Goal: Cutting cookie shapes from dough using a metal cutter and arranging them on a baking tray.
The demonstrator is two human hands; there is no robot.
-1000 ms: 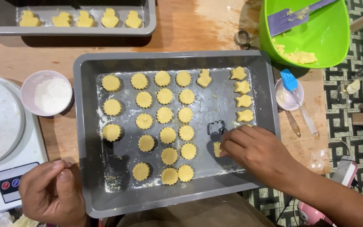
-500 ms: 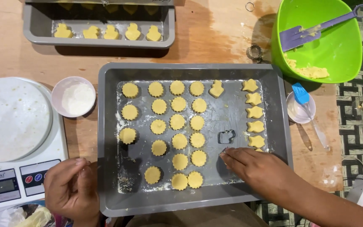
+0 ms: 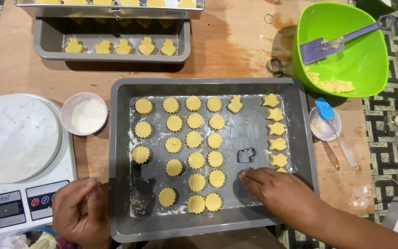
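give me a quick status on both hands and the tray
Right hand flat on the baking tray, fingertips just below the small metal cutter. Left hand curled at the tray's near-left edge. Star cookies beside the cutter.

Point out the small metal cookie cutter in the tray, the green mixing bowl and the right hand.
Small metal cookie cutter (image 3: 246, 155), head view, its outline.
Green plastic mixing bowl (image 3: 369, 60), head view, bare inner wall.
Right hand (image 3: 284, 193), head view, back of hand.

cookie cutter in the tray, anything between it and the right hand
Nothing: the head view shows only bare floured tray between the cutter and the right hand.
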